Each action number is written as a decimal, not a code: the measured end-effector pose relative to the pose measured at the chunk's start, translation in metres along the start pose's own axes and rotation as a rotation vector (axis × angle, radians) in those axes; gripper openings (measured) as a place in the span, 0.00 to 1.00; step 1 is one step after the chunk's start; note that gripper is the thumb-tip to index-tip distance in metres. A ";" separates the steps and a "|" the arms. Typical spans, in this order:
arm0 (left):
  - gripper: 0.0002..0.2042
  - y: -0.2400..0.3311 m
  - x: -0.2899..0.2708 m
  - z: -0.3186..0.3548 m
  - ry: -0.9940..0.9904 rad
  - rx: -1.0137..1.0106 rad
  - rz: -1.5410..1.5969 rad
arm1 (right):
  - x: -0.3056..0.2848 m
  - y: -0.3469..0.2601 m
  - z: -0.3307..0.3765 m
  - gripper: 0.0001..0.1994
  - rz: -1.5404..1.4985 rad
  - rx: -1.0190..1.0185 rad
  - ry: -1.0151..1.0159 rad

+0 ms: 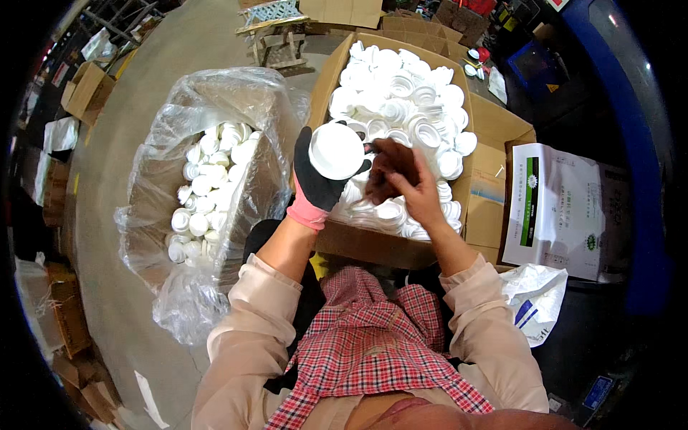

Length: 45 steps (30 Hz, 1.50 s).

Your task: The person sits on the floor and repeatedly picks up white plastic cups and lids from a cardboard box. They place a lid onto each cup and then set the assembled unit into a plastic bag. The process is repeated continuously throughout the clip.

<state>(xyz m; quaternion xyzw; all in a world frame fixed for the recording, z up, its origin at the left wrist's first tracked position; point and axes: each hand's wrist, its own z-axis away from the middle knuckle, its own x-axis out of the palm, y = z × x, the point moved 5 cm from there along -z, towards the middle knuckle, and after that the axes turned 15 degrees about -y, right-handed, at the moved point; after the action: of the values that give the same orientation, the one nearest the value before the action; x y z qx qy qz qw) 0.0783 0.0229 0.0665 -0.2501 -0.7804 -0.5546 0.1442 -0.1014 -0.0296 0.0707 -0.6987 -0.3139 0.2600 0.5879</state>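
A round white plastic cap rests in my left hand, which wears a black glove with a pink cuff. The gloved fingers curl around the cap's edge, and its broad round side faces up. My right hand is beside the cap, over the near part of a cardboard box. Motion blurs its darkened fingers; the thumb stands apart from them, and nothing shows between. White plastic caps and rings of similar kind fill the box below both hands.
To the left stands a box lined with clear plastic film, holding several white caps. A printed white carton and a white bag are at the right. A small wooden stool stands beyond the boxes.
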 end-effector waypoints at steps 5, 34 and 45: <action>0.24 -0.014 0.001 -0.002 0.145 0.001 -0.478 | 0.015 -0.043 0.001 0.20 0.809 -0.255 -0.096; 0.27 -0.049 -0.008 0.006 0.248 -0.312 -0.581 | -0.119 0.159 0.054 0.21 0.751 1.013 -0.253; 0.24 -0.059 0.001 0.017 0.093 -0.255 -0.064 | 0.026 -0.026 0.019 0.23 0.608 -0.049 -0.278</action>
<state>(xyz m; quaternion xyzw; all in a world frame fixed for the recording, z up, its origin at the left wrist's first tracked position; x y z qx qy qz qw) 0.0456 0.0233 0.0140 -0.2156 -0.7037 -0.6644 0.1296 -0.1015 0.0056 0.0935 -0.7320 -0.1744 0.5090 0.4179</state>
